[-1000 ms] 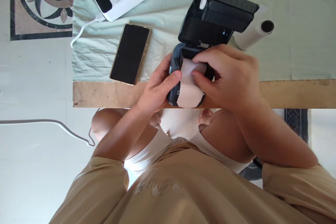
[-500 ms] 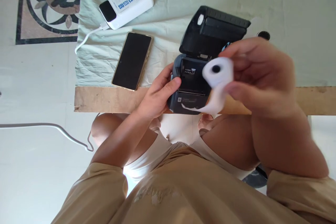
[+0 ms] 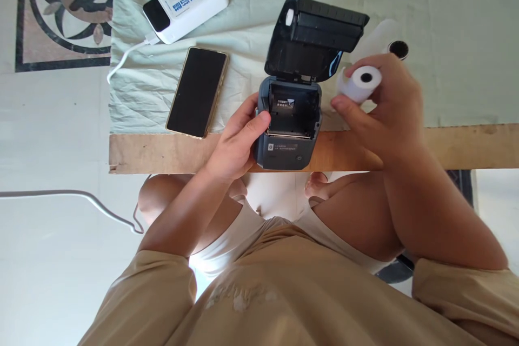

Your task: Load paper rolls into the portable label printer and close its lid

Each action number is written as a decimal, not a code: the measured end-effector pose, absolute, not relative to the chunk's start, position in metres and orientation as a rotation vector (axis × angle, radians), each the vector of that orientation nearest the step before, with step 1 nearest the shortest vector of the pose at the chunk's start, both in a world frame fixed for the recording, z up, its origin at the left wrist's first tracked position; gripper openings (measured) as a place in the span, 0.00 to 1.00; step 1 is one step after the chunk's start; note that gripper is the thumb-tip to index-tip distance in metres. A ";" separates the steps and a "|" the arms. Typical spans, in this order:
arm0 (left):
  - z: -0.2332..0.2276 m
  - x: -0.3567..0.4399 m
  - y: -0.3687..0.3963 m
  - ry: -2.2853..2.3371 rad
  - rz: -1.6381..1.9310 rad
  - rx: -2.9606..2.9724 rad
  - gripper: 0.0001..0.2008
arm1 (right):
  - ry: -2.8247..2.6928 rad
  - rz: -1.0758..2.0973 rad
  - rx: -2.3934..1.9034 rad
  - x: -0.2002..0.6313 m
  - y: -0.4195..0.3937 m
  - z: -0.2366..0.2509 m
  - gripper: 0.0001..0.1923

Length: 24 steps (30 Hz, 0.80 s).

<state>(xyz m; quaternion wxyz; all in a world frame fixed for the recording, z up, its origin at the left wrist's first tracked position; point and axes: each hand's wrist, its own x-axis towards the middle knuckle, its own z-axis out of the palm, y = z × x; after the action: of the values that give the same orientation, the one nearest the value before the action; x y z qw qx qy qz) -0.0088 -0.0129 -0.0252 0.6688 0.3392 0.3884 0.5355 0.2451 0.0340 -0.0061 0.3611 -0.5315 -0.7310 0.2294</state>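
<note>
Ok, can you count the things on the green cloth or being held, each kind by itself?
Open printer: 1
Paper roll: 1
Phone: 1
Power bank: 1
Plugged-in cable: 1
White cylinder with a dark end: 1
Total: 6

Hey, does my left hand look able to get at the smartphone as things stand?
Probably yes, if your left hand lets go of the portable roll-paper printer. The smartphone lies beside it on the green cloth, with nothing visible on top or between.
</note>
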 end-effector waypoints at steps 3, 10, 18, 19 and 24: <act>-0.025 -0.009 -0.013 0.882 1.208 0.779 0.24 | -2.016 0.546 -1.440 0.253 0.043 -0.019 0.19; -0.024 -0.010 -0.012 0.875 1.186 0.752 0.26 | -1.969 0.395 -1.279 0.253 0.042 -0.016 0.19; -0.026 -0.012 -0.012 0.855 1.163 0.756 0.24 | -1.817 0.089 -1.624 0.297 0.082 -0.029 0.38; -0.026 -0.012 -0.012 0.855 1.164 0.760 0.24 | -1.838 0.144 -1.671 0.298 0.085 -0.034 0.42; -0.027 -0.012 -0.013 0.840 1.167 0.762 0.25 | -1.763 0.328 -1.780 0.292 0.088 -0.043 0.39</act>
<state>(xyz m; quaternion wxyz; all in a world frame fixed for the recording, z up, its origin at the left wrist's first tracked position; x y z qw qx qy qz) -0.0119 -0.0125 -0.0272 0.6869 0.3402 0.3752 0.5213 0.2919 0.0875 -0.0431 0.3026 -0.6714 -0.6652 0.1237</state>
